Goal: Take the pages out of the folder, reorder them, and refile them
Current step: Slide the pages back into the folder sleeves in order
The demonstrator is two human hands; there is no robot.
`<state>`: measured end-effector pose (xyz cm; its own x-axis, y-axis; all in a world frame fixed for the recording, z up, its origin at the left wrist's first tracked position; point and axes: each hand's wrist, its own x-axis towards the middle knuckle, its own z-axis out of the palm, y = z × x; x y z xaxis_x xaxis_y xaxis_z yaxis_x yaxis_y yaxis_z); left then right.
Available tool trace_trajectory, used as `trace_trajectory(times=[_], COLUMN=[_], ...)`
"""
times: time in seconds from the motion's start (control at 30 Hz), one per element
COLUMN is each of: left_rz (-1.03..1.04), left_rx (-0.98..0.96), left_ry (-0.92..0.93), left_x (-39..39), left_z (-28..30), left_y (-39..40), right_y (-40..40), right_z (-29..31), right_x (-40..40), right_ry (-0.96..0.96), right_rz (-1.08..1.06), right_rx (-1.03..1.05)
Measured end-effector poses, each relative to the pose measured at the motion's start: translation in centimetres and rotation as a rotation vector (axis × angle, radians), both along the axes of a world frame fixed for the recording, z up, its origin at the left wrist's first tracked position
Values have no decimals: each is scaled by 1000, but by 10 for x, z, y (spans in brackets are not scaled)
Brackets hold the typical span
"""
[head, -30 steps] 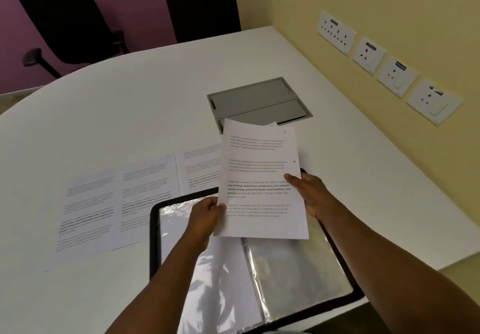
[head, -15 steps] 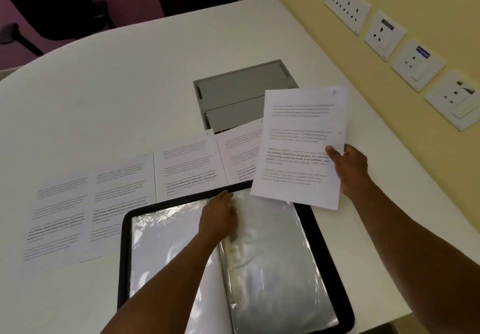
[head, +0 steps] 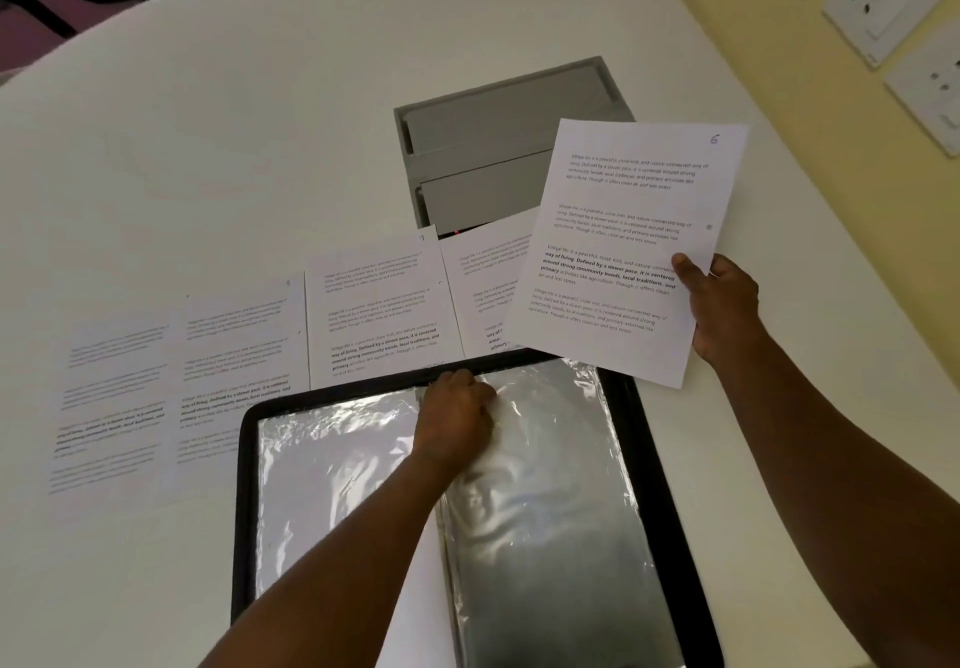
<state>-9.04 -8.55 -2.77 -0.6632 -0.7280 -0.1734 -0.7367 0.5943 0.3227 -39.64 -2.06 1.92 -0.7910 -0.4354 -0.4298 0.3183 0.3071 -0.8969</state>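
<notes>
White page (head: pixel 618 252), pinched in the right hand (head: pixel 722 304), has now swung right. Left hand (head: pixel 454 418) has let go; its fingers seemingly press the folder (head: pixel 644 459).

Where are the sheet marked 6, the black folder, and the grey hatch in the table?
sheet marked 6 (head: pixel 618 252), head view, on the middle of its printed face.
black folder (head: pixel 670 511), head view, on its right border.
grey hatch (head: pixel 498 132), head view, on its upper flap.

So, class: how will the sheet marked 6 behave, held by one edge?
Probably light: the right hand alone pinches the sheet marked 6 aloft. Likely floppy: it is a single thin page. It may slide easily on the smooth table.
</notes>
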Motion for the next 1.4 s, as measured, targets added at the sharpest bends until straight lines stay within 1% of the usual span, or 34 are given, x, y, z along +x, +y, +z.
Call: trace_trajectory(times=[0.1,0.2,0.37,0.5,0.6,0.73,0.8,0.87,0.97,1.2,1.3,1.4], left_rz=[-51,-70,-77,-175,-176,-108,-128,-183,-159,-84,-112,-129], left_rx=[19,92,145,144,181,169,154,93,59,153,231,291], left_ry=[-18,-16,57,-5,-5,25,74,122,104,84,79,111], left_x=[-5,-9,-10,-8,-10,-9,-6,-3,0,-3,-7,-12], left_z=[2,5,12,14,15,19,21,19,21,24,24,21], left_y=[-7,-13,-25,-31,-30,-25,-24,-22,-18,-12,-10,-10], right_y=[-5,-8,-12,-21,-28,-38,-44,-52,-64,-89,-94,-92], right_z=[-3,-3,-2,-1,-2,-3,-2,0,2,2,-3,-11], right_x=[0,-1,-4,0,4,14,20,26,38,65,79,87], right_ry=[-33,-56,-104,-150,-172,-204,-221,-246,-301,-413,-398,-375], right_rz=[-7,-9,-14,-9,-12,-28,-31,-31,-15,55,138,193], right_rx=[-15,-26,-63,-96,-117,-164,-186,-217,-276,-406,-363,-304])
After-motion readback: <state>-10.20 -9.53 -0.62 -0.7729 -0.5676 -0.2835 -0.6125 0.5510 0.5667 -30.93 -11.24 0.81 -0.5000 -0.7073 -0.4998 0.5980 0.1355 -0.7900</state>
